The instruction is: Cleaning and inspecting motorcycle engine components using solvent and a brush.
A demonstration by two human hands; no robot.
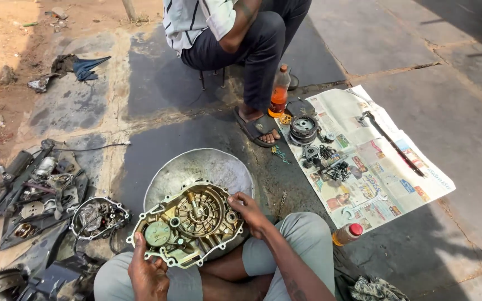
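I hold a greasy metal engine cover (188, 223) over my lap, inner side up, with gears and bolt holes showing. My left hand (147, 272) grips its near left edge. My right hand (250, 212) holds its right edge, fingers on the rim. A wide metal basin (207, 167) lies on the ground just beyond the cover.
Another person sits on a stool opposite, a sandalled foot (259, 129) near the basin. A newspaper (386, 178) at right carries gears, a clutch part (303, 129), a long black tool and spanners. Two bottles (279, 92) (347, 234) stand nearby. Engine parts (40, 195) lie at left.
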